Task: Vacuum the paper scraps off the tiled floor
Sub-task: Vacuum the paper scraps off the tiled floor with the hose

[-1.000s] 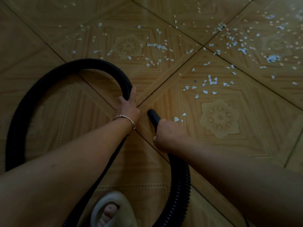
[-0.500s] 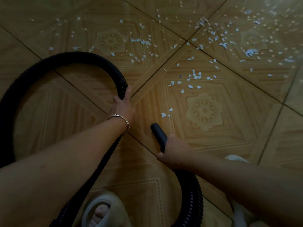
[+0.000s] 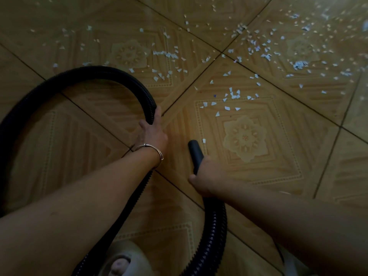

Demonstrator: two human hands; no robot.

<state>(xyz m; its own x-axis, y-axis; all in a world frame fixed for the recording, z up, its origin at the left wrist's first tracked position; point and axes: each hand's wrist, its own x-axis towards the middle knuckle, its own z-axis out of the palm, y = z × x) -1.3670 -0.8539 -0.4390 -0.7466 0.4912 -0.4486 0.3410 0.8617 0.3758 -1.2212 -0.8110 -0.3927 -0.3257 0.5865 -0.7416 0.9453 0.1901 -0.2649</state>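
Observation:
A black ribbed vacuum hose [image 3: 79,76] loops across the left of the tan tiled floor [image 3: 298,136]. My left hand [image 3: 152,134], with a thin bangle on the wrist, grips the hose where the loop comes down. My right hand [image 3: 207,176] holds the hose's other end just behind the smooth black nozzle [image 3: 196,153]. The nozzle tip points forward, and one white paper scrap [image 3: 204,140] lies right beside it. A cluster of scraps [image 3: 229,100] lies a little farther ahead. Denser scraps [image 3: 258,48] cover the tiles at the top right.
More scraps [image 3: 165,53] are strewn over the tile beyond the hose loop. My left foot in a pale slipper [image 3: 123,261] stands at the bottom, between the hose runs. Part of the other slipper [image 3: 288,261] shows under my right forearm.
Half a second ago two scraps lay ahead of the nozzle; now a single scrap lies right at its tip. My left hand keeps its grip on the hose. The view shifted slightly.

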